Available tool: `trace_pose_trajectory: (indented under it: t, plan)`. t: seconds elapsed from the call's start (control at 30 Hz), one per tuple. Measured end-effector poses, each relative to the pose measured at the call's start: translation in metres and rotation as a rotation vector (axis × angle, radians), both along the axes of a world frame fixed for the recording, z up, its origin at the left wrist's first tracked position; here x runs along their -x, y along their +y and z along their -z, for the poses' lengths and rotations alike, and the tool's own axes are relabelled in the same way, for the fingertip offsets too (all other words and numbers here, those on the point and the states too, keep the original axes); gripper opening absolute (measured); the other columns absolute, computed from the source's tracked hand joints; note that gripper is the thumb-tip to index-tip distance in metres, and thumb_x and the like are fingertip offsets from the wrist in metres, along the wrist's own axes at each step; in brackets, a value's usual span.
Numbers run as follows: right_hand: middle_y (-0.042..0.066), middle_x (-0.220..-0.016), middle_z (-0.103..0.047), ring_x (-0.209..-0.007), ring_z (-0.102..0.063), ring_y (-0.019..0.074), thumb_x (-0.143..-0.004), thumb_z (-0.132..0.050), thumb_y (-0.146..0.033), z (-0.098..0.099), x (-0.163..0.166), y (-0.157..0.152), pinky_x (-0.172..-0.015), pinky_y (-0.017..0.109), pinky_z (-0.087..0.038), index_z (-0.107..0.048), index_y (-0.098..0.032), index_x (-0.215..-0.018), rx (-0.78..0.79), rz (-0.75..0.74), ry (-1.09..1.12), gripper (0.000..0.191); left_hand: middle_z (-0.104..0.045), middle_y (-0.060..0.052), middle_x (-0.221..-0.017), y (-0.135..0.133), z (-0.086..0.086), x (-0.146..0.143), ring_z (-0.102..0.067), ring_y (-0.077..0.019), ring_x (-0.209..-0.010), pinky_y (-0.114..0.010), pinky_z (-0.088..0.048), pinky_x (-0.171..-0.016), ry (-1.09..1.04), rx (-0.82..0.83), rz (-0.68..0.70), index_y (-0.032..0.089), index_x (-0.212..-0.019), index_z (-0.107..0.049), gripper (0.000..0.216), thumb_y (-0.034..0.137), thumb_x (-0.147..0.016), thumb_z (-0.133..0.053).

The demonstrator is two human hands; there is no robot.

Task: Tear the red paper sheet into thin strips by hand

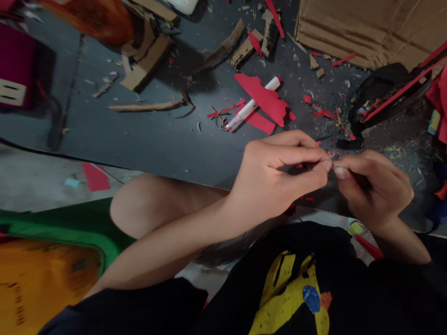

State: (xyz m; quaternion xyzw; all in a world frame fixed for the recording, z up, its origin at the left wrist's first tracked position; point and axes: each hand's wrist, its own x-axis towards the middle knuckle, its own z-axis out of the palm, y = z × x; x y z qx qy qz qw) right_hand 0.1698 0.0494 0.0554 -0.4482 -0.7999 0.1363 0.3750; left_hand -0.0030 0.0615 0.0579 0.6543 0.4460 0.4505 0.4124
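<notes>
My left hand (279, 172) and my right hand (379, 186) meet over the near edge of the dark table (167, 144), thumb and forefinger of each pinched together. Their fingertips almost touch. Whatever lies between them is too small to make out. Beyond my left hand, a torn piece of red paper (263, 100) lies across a white marker (244, 115) with red ends. A second red strip (260, 122) sits partly under the marker. Small red scraps (323, 113) are scattered just past my fingertips.
A brown cardboard sheet (370, 30) fills the far right, with a red-edged board (401, 86) and black strap (356, 104) nearer. Cardboard strips (150, 65) litter the far side. At left stands a purple box (21, 60); below it, a green-rimmed orange surface (101, 246).
</notes>
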Motion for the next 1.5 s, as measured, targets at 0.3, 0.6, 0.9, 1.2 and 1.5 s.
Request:
trace_pose_trajectory:
  t: [0.3,0.6,0.9,1.2,1.5]
  plan:
    - [-0.005,-0.056,-0.055,-0.048,-0.048,0.0077,-0.087,-0.06,-0.019,-0.002,-0.002,0.001,-0.046,0.021,-0.041,-0.064,-0.022,-0.078,0.058,-0.007,0.014,0.011,-0.073,0.002,-0.076,0.0,-0.003,0.0,-0.064,-0.0056,-0.063,-0.013,-0.049,-0.053,0.02,0.022,0.015,0.016,-0.078,-0.074,0.006,0.012,-0.08,-0.07]
    - [-0.004,-0.06,-0.057,-0.05,-0.049,0.0072,-0.087,-0.058,-0.016,-0.001,-0.001,0.0,-0.047,0.021,-0.043,-0.064,-0.021,-0.082,0.001,-0.008,-0.026,0.01,-0.072,0.001,-0.077,-0.001,-0.003,-0.001,-0.064,-0.0059,-0.065,-0.012,-0.049,-0.053,-0.004,0.055,0.018,0.017,-0.075,-0.074,0.01,0.01,-0.081,-0.068]
    - [-0.002,-0.062,-0.061,-0.051,-0.052,0.0079,-0.085,-0.059,-0.012,0.001,0.0,0.0,-0.049,0.021,-0.046,-0.064,-0.021,-0.08,-0.003,-0.034,-0.019,0.011,-0.07,0.001,-0.073,-0.003,-0.001,-0.002,-0.063,-0.0073,-0.066,-0.016,-0.052,-0.058,-0.016,0.032,0.005,0.018,-0.074,-0.073,0.013,0.009,-0.081,-0.066]
    - [-0.004,-0.063,-0.06,-0.052,-0.049,0.0067,-0.087,-0.059,-0.016,0.001,-0.003,-0.002,-0.049,0.021,-0.043,-0.063,-0.021,-0.081,0.094,-0.046,0.096,0.008,-0.072,0.001,-0.08,-0.002,0.0,-0.001,-0.064,-0.0075,-0.067,-0.016,-0.051,-0.056,-0.008,-0.016,0.037,0.017,-0.078,-0.071,0.011,0.011,-0.083,-0.065]
    - [-0.006,-0.058,-0.051,-0.05,-0.044,0.0067,-0.085,-0.061,-0.019,-0.004,-0.004,0.002,-0.046,0.022,-0.034,-0.065,-0.022,-0.079,0.292,-0.057,0.1,0.008,-0.071,0.002,-0.079,0.007,-0.003,0.011,-0.065,-0.0059,-0.068,-0.014,-0.05,-0.066,0.202,-0.224,0.152,0.017,-0.078,-0.069,0.007,0.012,-0.082,-0.067]
